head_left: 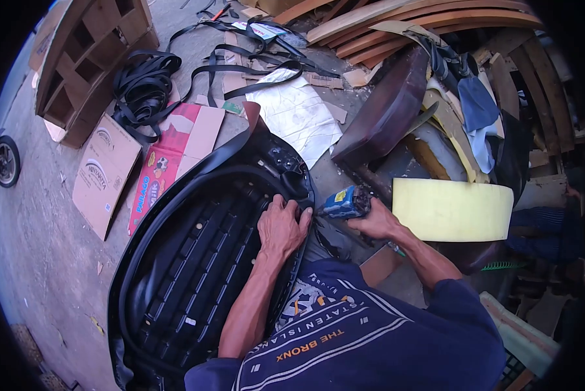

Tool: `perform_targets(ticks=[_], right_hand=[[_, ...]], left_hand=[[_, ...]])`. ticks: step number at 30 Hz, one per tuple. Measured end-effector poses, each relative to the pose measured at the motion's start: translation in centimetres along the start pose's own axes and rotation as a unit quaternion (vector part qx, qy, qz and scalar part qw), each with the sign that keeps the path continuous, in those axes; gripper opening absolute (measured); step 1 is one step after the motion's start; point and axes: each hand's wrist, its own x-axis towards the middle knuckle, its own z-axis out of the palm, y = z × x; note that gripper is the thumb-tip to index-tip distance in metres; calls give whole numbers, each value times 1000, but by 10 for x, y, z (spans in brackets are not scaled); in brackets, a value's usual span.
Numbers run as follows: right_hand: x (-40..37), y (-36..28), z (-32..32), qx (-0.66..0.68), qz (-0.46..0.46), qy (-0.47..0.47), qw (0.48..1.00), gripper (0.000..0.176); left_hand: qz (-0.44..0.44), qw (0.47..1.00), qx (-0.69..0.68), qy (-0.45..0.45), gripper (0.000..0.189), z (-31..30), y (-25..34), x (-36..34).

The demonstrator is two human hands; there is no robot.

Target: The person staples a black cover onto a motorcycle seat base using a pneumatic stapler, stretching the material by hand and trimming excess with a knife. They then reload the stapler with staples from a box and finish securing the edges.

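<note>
Upside down across my lap lies a black motorcycle seat [195,274], its ribbed plastic base facing up and a dark cover [248,133] wrapped around its edge. My left hand [283,227] presses on the right rim of the seat, fingers bent and thumb at the edge, gripping the cover there. A blue staple gun [346,202] is in my right hand [376,221], closed round its handle. The gun's nose points left at the seat's rim, close to my left thumb. Exactly what lies under my left fingers is hidden.
Coiled black straps [146,81] and flattened cardboard [107,169] lie on the concrete floor at left. A white sheet [296,114] is beyond the seat. To the right stand a yellow foam block [452,210] and a maroon padded piece [390,104]. Curved wooden strips [423,19] are stacked behind.
</note>
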Motion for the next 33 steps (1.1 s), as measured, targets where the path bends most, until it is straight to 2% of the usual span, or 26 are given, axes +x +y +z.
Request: perform_targets(ticks=[2, 3, 4, 6, 7, 10, 17, 19, 23, 28, 30, 31, 33], right_hand=[[-2, 9, -9, -64, 33, 24, 997, 43], [3, 18, -6, -80, -15, 48, 995, 42], [3, 25, -7, -78, -11, 54, 995, 42], [9, 26, -4, -110, 1, -6, 994, 41], [8, 21, -3, -96, -50, -1, 994, 40], [17, 22, 4, -79, -74, -15, 994, 40], [35, -14, -2, -156, -33, -67, 985, 41], [43, -30, -2, -251, 1, -87, 964, 42], [63, -30, 13, -271, -10, -80, 959, 50], [50, -37, -5, -224, 15, -74, 972, 50], [44, -24, -14, -145, 12, -71, 987, 46], [58, 12, -8, -158, -33, -47, 986, 45], [53, 1, -12, -164, -16, -62, 984, 45]], left_hand=[[-24, 1000, -19, 2, 29, 7, 3, 4], [-50, 998, -40, 13, 29, 12, 5, 8], [-44, 998, -41, 9, 29, 17, 5, 11], [-85, 991, -95, 41, 24, 24, 1, 13], [-90, 987, -113, 66, 22, 27, -1, 12], [-93, 983, -110, 110, 21, 30, -1, 8], [-113, 984, -115, 82, 24, 32, -9, 8], [-109, 984, -116, 77, 23, 31, -11, 5], [-106, 985, -105, 85, 18, 34, -15, 4], [-85, 982, -121, 117, 18, 36, -12, 4], [-90, 981, -140, 104, 19, 35, -12, 0], [-92, 979, -145, 107, 19, 36, -10, 1], [-108, 980, -138, 98, 20, 34, -7, 0]])
